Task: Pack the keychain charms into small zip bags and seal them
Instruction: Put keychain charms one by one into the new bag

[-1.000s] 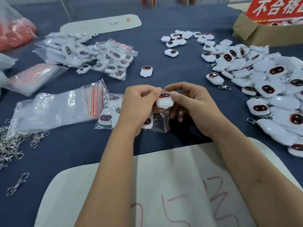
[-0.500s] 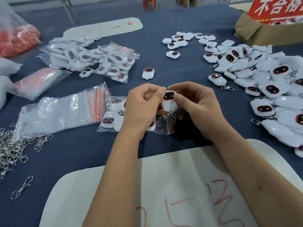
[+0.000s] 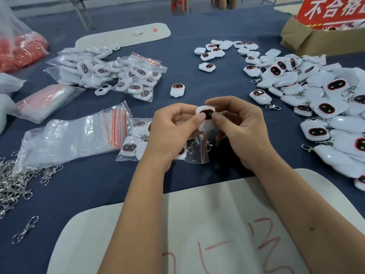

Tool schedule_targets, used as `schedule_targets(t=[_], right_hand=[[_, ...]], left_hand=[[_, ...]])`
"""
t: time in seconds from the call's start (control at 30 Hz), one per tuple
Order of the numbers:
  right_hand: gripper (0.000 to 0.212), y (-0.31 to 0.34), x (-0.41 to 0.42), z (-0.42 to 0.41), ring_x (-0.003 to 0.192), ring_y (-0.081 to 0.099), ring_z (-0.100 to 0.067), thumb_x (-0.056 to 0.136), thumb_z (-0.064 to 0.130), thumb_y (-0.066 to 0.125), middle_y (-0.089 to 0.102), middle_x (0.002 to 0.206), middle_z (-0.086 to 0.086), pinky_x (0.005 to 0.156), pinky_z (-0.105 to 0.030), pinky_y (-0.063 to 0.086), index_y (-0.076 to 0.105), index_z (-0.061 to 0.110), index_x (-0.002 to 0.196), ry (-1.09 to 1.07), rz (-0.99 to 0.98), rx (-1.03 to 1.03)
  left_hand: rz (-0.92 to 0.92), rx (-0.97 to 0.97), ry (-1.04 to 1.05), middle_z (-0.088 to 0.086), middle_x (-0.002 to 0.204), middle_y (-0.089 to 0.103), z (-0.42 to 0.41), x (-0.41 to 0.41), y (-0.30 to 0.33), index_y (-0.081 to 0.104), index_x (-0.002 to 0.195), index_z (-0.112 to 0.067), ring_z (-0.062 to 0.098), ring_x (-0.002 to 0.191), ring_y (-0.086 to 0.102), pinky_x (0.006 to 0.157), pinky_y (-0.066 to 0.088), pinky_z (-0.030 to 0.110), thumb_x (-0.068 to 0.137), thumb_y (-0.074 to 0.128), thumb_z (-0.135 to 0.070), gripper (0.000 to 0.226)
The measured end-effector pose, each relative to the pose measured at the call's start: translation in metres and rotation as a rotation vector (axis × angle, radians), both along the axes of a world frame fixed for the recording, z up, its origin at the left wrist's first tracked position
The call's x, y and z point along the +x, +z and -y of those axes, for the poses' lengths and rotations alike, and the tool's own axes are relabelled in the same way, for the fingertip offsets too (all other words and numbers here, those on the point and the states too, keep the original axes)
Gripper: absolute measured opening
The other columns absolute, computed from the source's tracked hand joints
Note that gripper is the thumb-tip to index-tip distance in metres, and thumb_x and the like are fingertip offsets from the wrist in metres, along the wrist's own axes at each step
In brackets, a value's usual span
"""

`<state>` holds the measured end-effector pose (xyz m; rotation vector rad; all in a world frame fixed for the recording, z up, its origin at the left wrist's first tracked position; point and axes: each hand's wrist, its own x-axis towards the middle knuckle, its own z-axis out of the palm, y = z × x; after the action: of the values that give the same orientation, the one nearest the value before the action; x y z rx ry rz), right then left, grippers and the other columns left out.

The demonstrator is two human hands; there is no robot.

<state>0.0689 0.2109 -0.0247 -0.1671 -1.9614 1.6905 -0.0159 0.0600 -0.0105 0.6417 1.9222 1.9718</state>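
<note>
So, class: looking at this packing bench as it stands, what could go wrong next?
1. Both hands, left and right, pinch one charm in mid-air; it could slip and drop.
2. Its dangling clasp may snag the part-filled zip bag beneath.
3. Loose metal clasps lie beside the empty bags and could tangle.

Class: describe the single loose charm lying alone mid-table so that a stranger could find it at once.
Start at the person's hands above the blue table. Just beyond the left hand lies the lone charm, face up. Unlike its neighbours it sits apart from every pile, unbagged, with no metal clasp visible.
</note>
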Motion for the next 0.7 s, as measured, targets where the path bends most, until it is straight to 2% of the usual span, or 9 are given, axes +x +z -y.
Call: schedule_targets(t=[0.17,0.3,0.53,0.6,0.7], right_hand=[[0.023,0.0004,0.0001,0.0005,0.080,0.068,-0.016,0.097,0.004,0.068,0.077,0.097,0.002,0.066,-0.026,0.056,0.077,0.019,0.111,-0.005,0.028,0.045],[0.021,0.0025,0.0009,0.0013,0.079,0.067,-0.015,0.098,0.003,0.067,0.077,0.098,-0.003,0.060,-0.027,0.057,0.076,0.016,0.111,0.009,0.042,0.001],[0.020,0.0031,0.0010,0.0003,0.078,0.064,-0.017,0.098,0.003,0.068,0.075,0.099,-0.008,0.061,-0.029,0.058,0.076,0.015,0.111,0.026,0.056,-0.005],[0.019,0.0027,0.0006,0.0003,0.078,0.065,-0.016,0.098,0.004,0.068,0.075,0.098,-0.006,0.061,-0.029,0.058,0.075,0.016,0.111,0.030,0.060,-0.002],[0.014,0.0025,-0.0012,0.0010,0.076,0.068,-0.013,0.099,0.008,0.069,0.078,0.096,-0.004,0.058,-0.026,0.056,0.076,0.014,0.109,0.009,0.058,-0.028]], left_hand=[[-0.044,-0.065,0.051,0.020,0.087,0.076,-0.0035,-0.0007,-0.0026,0.077,0.096,-0.007,0.037,0.087,0.075,0.077,0.064,0.042,0.093,0.074,-0.006,0.005],[-0.043,-0.081,0.045,0.018,0.087,0.077,-0.0037,-0.0018,-0.0029,0.076,0.096,-0.008,0.034,0.086,0.076,0.076,0.064,0.041,0.094,0.073,-0.009,0.004],[-0.083,-0.086,0.065,0.020,0.088,0.075,-0.0046,-0.0005,-0.0037,0.076,0.094,-0.007,0.041,0.090,0.073,0.080,0.064,0.052,0.093,0.074,-0.008,0.002],[-0.096,-0.088,0.078,0.018,0.086,0.076,-0.0058,-0.0002,-0.0042,0.076,0.093,-0.008,0.039,0.088,0.074,0.080,0.063,0.053,0.092,0.075,-0.008,0.001],[-0.074,-0.063,0.050,0.010,0.085,0.078,-0.0054,0.0006,-0.0035,0.077,0.096,-0.010,0.028,0.085,0.076,0.078,0.065,0.048,0.093,0.075,-0.011,0.003]])
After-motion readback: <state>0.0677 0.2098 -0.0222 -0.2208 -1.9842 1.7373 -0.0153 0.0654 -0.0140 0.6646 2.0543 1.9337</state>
